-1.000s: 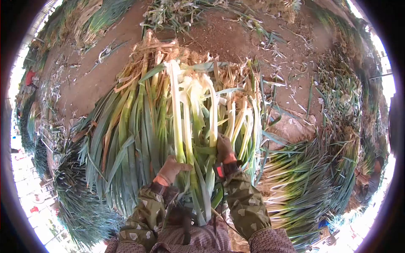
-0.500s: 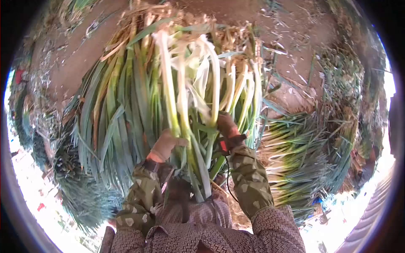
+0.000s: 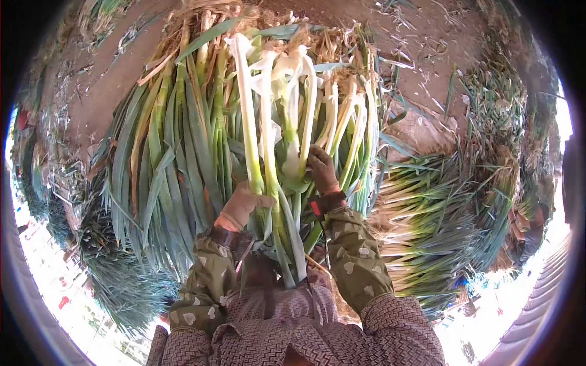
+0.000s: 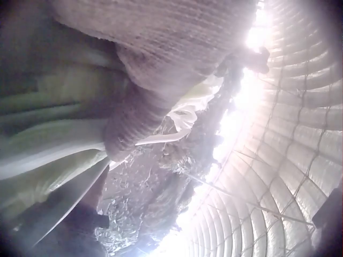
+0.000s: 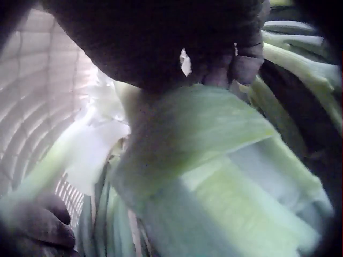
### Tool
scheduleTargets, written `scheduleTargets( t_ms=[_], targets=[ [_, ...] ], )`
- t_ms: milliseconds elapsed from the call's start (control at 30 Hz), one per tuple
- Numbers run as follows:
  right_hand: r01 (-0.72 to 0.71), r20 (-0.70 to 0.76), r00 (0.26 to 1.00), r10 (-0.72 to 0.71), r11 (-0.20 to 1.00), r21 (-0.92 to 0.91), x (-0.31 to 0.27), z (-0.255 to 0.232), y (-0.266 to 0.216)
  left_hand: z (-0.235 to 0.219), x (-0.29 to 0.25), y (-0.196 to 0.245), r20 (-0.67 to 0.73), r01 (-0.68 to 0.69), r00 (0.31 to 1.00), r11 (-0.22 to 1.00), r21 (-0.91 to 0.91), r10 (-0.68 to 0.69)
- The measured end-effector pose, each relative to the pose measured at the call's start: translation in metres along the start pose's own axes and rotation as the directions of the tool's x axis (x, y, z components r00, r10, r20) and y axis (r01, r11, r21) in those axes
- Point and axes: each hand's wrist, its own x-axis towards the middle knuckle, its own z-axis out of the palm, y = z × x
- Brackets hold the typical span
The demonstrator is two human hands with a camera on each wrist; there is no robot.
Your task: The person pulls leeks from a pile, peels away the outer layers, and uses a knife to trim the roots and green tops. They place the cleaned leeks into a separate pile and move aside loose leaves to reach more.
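Note:
In the head view my gloved left hand (image 3: 246,204) grips a few long green onions (image 3: 249,116) low on their stalks, white ends pointing up and away from me. Its thumb lies across them; the left wrist view shows the ribbed glove (image 4: 166,53) wrapped around the stalks (image 4: 48,144). To the right, my gloved right hand (image 3: 321,171) pinches a loosened outer leaf (image 5: 209,139) that hangs broad and folded below its fingertips in the right wrist view. Pale, torn skin (image 3: 293,160) hangs between the stalks beside that hand.
Beneath and left of the hands lies a thick heap of unpeeled green onions (image 3: 183,152), roots away from me. At right, a stack of onions with white stems (image 3: 421,226) lies sideways. Leaf scraps (image 3: 494,116) litter the bare soil (image 3: 427,55).
The view has tilted, so the hands and onions appear higher. Pale skin on the stalk by my right hand has come down toward that hand. The left hand keeps its grip.

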Motion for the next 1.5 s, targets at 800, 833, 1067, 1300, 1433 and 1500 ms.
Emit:
scheduleTargets(
  t_ms=[800,833,1067,1300,1433,1500],
  targets=[
    [0.030,-0.101,0.992,-0.082,0.901,-0.432,-0.058,0.041,-0.187,0.077,-0.015,0.067,-0.049,-0.235,0.972,0.969,-0.071,0.232],
    [0.107,-0.040,0.990,-0.134,0.907,-0.408,-0.065,0.046,-0.186,0.080,-0.017,0.065,-0.045,-0.217,0.975,0.976,-0.027,0.216],
    [0.375,0.161,0.899,-0.407,0.527,-0.763,-0.124,0.092,-0.306,0.148,0.003,0.084,0.010,-0.615,0.446,0.298,0.730,0.895],
    [0.603,0.351,0.750,-0.561,0.360,-0.712,-0.170,0.092,-0.430,0.214,-0.084,0.191,0.251,-0.672,0.731,0.604,0.428,0.635],
    [0.456,0.309,0.771,-0.557,0.143,-0.879,-0.213,0.077,-0.413,0.173,-0.114,0.175,0.293,-0.740,0.650,0.495,0.455,0.701],
    [0.367,0.266,0.763,-0.589,0.057,-0.928,-0.235,0.065,-0.378,0.135,-0.108,0.159,0.002,-0.659,0.473,0.352,0.665,0.881]
  ],
)
